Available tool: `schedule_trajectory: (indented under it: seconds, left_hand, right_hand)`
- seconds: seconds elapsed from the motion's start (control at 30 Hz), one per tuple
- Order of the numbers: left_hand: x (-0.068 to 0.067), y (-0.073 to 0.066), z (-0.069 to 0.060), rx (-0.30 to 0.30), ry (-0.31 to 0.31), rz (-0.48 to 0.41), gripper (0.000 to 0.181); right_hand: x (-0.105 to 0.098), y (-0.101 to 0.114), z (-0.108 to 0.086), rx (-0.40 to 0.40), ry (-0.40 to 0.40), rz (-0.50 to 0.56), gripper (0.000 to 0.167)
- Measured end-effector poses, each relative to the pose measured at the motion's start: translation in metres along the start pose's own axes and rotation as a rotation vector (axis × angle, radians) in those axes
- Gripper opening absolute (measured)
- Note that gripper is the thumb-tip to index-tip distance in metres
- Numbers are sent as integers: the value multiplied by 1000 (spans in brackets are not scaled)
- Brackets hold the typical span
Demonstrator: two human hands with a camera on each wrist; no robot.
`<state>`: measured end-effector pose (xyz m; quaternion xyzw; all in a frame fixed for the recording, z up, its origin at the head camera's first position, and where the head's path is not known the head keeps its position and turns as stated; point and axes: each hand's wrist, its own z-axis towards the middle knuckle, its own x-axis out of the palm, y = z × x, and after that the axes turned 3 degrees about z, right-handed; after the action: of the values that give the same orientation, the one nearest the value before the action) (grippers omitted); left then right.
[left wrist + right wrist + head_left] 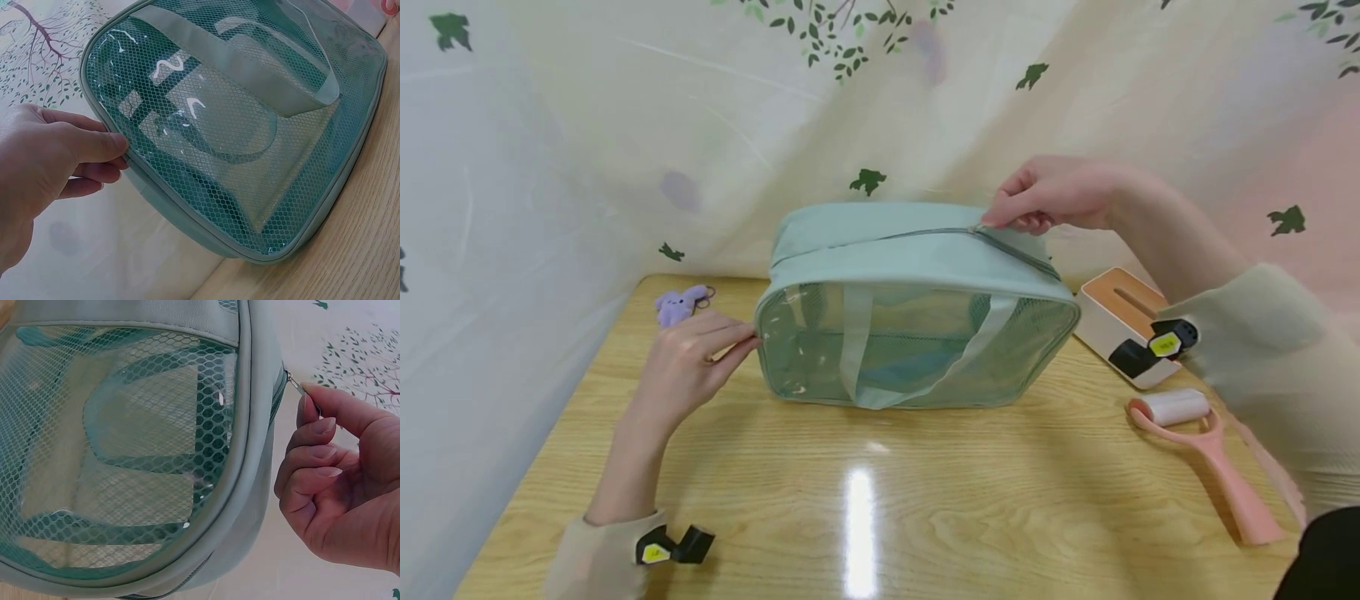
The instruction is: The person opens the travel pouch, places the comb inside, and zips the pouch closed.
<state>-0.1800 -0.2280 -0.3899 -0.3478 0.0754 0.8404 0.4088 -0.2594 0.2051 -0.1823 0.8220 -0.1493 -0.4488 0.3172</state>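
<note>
A pale green bag [910, 267] with a clear front panel, mesh inside and fabric straps stands upright on the wooden table. At its left edge, my left hand [696, 358] pinches the piped seam between thumb and fingers; the left wrist view shows this grip [69, 150] up close. Above the top right, my right hand [1052, 196] pinches the metal zipper pull [295, 382] between thumb and index finger, its other fingers curled. The zipper [917, 233] looks closed left of the pull and parted to the right of it.
Behind the left hand lies a purple plush keychain [677, 306]. A white tissue box with a wooden lid [1123, 292] stands right of the bag, under the right forearm. Nearer, a pink lint roller [1221, 458] lies by the table's right side. A leaf-patterned curtain [625, 167] hangs behind.
</note>
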Motion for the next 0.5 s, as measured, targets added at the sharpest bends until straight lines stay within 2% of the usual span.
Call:
schedule_trajectory:
  seconds: [0.13, 0.27, 0.5]
  left_hand:
    - [0, 0, 1, 0, -9, -5, 15]
    - [0, 0, 2, 32, -39, -4, 18]
    - [0, 0, 3, 51, -50, 8, 19]
  right_hand:
    - [-1, -11, -3, -13, -19, 28, 39]
    - [-1, -21, -6, -22, -40, 46, 40]
    - [0, -39, -11, -52, -65, 77, 39]
